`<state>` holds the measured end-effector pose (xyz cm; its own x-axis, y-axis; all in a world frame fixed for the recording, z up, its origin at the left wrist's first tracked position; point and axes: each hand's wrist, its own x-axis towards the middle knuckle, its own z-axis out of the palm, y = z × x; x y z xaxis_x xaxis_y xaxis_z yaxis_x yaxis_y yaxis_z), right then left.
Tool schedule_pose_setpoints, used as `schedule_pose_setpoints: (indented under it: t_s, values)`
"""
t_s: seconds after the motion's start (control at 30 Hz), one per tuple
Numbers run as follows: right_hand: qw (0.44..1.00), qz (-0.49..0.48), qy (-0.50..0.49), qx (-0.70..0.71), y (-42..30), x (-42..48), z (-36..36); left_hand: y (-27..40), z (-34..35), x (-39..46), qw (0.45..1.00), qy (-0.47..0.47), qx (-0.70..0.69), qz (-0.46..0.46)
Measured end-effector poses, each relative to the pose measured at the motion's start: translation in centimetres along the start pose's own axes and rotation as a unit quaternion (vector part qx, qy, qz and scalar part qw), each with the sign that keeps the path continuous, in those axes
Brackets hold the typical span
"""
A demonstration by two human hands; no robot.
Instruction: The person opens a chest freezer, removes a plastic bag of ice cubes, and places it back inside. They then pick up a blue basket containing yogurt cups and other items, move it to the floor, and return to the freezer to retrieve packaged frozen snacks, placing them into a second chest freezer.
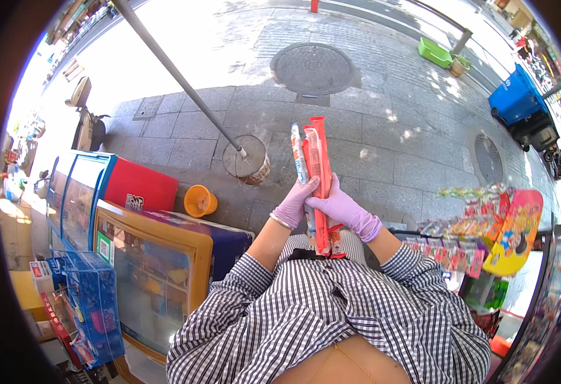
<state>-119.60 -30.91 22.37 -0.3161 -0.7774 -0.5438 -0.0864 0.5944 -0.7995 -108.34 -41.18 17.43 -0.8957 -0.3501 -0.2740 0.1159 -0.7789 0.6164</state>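
Both my hands wear thin lilac gloves and meet in front of my waist. My left hand and my right hand close around one bundle of long, narrow plastic packets. Red packets make up most of the bundle, and a white and blue printed packet lies along its left side. The packets point away from me, and their lower ends show below my hands near my striped shirt. What is inside the packets cannot be told.
Glass-topped freezers and a blue wire basket stand at left. Beyond them are an orange basket and a pole in a round weighted base. At right hangs a rack of small packets. Stone paving lies ahead.
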Motion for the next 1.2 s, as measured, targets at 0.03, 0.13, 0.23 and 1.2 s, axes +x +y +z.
schedule_pose_setpoints:
  t_s: [0.03, 0.13, 0.23, 1.2]
  values:
    - [1.0, 0.005, -0.008, -0.005, -1.8, 2.4, -1.3, 1.6, -0.4, 2.3, 1.0, 0.003, -0.014, 0.007]
    - [0.988, -0.066, 0.013, -0.137, -5.2, 9.7, -3.6, 5.7, -2.8, 9.1, 0.998, -0.009, -0.043, 0.033]
    - [0.978, -0.093, -0.05, -0.18, -11.4, 19.1, -7.0, 10.0, -7.4, 17.5, 0.992, -0.011, -0.094, 0.084]
    - [0.455, -0.609, -0.452, -0.467, -64.9, 79.7, 43.3, 63.8, -61.3, 18.2, 0.574, 0.399, -0.256, 0.668]
